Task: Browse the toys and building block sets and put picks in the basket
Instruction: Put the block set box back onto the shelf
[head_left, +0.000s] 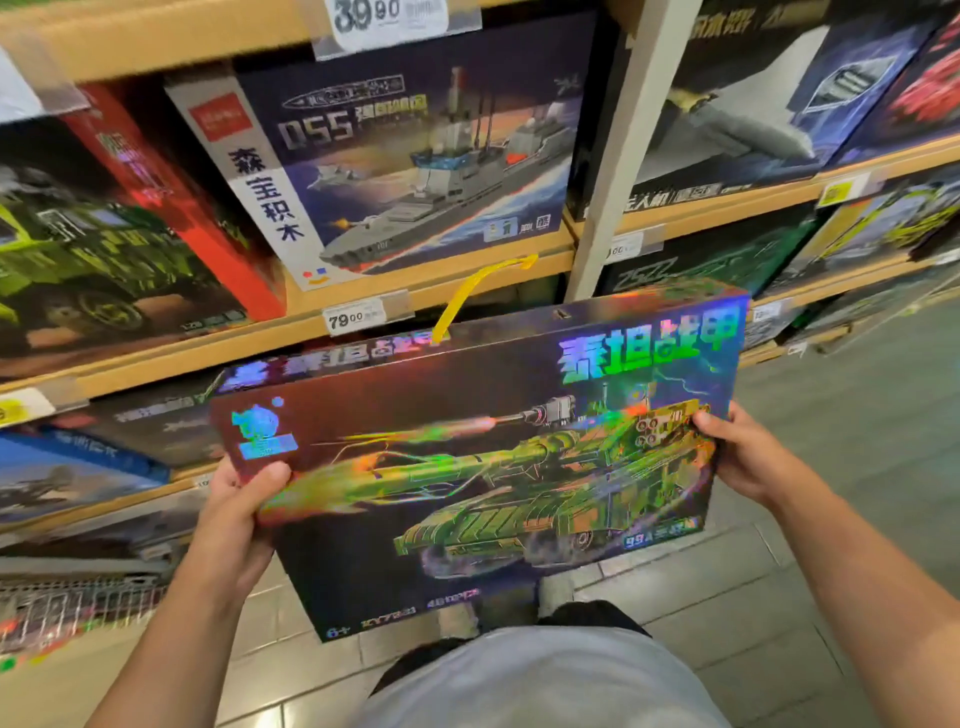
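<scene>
Both our hands hold up a large holographic tank building-block box (478, 462) before the shelves.

We should keep it level while we read it: left hand (244, 512) and right hand (748, 457) have fingers clamped on its side edges. Beyond, the wooden shelves (441, 283), a warship block box (405, 166), a yellow carry strap (467, 296); no basket shows.

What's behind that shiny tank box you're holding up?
Behind the tank box are wooden shelves with a warship box above. The shelf directly behind it is mostly covered.
</scene>
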